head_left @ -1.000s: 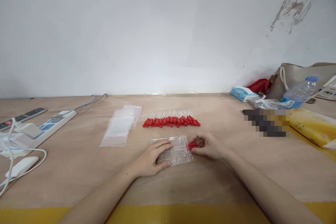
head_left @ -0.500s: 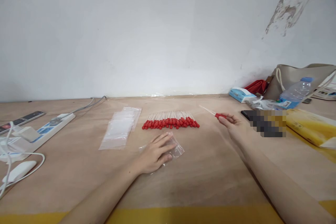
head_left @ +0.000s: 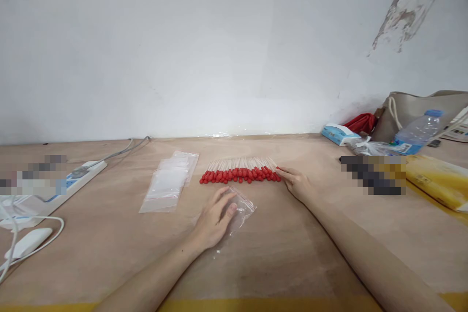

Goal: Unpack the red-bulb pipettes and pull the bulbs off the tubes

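A row of several thin pale sticks with bulbous red tips (head_left: 239,174) lies on the table, red ends toward me. My right hand (head_left: 297,186) is at the right end of this row, index finger and thumb close together. A bit of red shows at its fingertips; the rest of what they pinch blends with the row. My left hand (head_left: 215,219) rests over a clear zip bag (head_left: 243,209), fingers slightly curved and thumb apart, partly covering it. Left of the row lies an overlapping stack of clear zip bags (head_left: 164,183).
On the left are a white power strip (head_left: 78,183) with cables and a white adapter (head_left: 29,243). To the right stand a blue tissue box (head_left: 340,134), a plastic bottle (head_left: 419,131), a grey bag (head_left: 387,122) and a yellow packet (head_left: 435,180). A wall rises behind the table.
My right hand has moved left with the red-tipped sticks, from the open table to the right end of the row. My left hand's fingers have drawn back slightly over the bag.
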The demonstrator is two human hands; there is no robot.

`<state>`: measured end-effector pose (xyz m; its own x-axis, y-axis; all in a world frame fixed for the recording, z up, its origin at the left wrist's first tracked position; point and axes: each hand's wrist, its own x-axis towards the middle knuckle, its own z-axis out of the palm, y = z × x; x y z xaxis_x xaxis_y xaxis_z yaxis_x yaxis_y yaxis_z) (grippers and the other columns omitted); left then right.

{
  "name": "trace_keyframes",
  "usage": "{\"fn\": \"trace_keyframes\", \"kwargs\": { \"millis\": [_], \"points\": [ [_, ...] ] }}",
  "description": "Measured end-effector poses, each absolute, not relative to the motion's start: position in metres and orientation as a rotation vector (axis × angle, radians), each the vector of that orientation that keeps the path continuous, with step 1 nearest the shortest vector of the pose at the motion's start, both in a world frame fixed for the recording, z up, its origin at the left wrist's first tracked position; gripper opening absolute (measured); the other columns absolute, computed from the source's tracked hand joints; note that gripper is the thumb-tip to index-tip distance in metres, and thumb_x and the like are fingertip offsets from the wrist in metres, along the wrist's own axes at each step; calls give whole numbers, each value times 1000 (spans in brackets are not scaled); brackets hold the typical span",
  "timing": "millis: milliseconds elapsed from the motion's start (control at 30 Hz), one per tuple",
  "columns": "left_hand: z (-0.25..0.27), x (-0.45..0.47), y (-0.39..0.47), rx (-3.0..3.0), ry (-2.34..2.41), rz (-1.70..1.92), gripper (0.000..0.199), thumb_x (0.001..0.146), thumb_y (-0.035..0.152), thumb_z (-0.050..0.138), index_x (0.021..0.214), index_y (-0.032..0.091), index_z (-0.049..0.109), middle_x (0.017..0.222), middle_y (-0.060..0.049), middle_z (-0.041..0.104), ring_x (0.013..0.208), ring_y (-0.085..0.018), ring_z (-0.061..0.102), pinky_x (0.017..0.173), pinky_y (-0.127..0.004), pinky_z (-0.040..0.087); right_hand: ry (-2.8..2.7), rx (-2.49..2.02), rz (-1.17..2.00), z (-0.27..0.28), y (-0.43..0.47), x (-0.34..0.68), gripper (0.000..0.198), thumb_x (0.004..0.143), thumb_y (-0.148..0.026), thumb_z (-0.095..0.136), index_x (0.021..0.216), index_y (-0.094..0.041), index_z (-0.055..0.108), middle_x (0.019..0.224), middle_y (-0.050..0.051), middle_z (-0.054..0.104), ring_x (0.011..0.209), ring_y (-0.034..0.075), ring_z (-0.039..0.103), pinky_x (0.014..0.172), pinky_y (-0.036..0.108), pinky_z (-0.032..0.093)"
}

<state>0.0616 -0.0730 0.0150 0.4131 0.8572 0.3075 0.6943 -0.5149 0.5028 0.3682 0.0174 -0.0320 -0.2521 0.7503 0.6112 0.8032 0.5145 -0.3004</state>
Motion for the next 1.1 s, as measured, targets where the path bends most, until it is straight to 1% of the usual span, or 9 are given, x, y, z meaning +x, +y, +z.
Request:
{"fn": "trace_keyframes", "kwargs": {
  "millis": [67,133,333,500,633,800,867,1000,1100],
  "points": [
    [18,56,-69,2281,1456,888,33,88,41,36,112,23,51,121,-7,48,105,-20,51,88,-36,42,-2070,-1243,-55,-32,15,369,36,85,-20,36,111,-25,59,115,5,58,103,20,56,90,37,47],
    [18,48,-63,2221,1566,876,32,83,43,43,106,23,52,109,-6,53,87,-19,56,76,-34,47,-2081,-1231,-23,-32,13,370,36,85,-21,36,114,-25,56,114,6,58,102,20,56,88,37,47],
    [9,31,-49,2096,1657,763,38,69,42,59,99,20,55,87,-3,59,77,-18,57,66,-29,44,-2017,-1276,4,-26,5,366,35,86,-27,38,116,-19,53,108,10,58,100,21,55,88,38,46],
    [13,34,-50,2085,1599,666,21,71,39,55,66,19,55,61,2,55,59,-15,51,53,-24,36,-1963,-1332,57,-22,1,363,33,84,-30,42,111,-17,55,103,10,57,94,21,56,84,36,46],
    [25,16,-37,2017,1573,916,24,75,41,50,71,18,54,63,1,56,58,-14,51,54,-24,38,-1940,-1361,84,-21,3,363,33,83,-32,44,110,-18,56,96,10,60,87,21,58,79,36,48],
    [32,-53,0,1618,2041,1427,28,72,44,51,79,18,54,71,0,58,58,-13,53,53,-22,39,-1932,-1283,60,-23,9,363,28,84,-29,41,100,-21,63,92,8,63,87,20,58,81,37,47],
    [31,-78,8,1500,2311,1307,29,71,46,52,80,18,55,72,0,59,63,-16,56,55,-23,40,-1919,-1260,27,-24,11,363,28,84,-27,40,98,-21,64,91,7,64,87,20,58,80,37,47],
    [28,-95,9,1430,2410,1118,31,68,43,57,86,17,54,73,-4,61,67,-22,59,58,-30,41,-1939,-1240,-25,-25,10,361,27,84,-26,41,96,-22,64,90,6,65,85,20,58,80,36,46],
    [31,-86,1,1496,2547,1081,41,69,43,57,100,17,51,90,-9,62,86,-30,58,71,-41,42,-1939,-1243,-38,-24,9,361,26,83,-28,43,98,-21,63,89,7,65,84,20,57,78,36,46]
  ]
}}
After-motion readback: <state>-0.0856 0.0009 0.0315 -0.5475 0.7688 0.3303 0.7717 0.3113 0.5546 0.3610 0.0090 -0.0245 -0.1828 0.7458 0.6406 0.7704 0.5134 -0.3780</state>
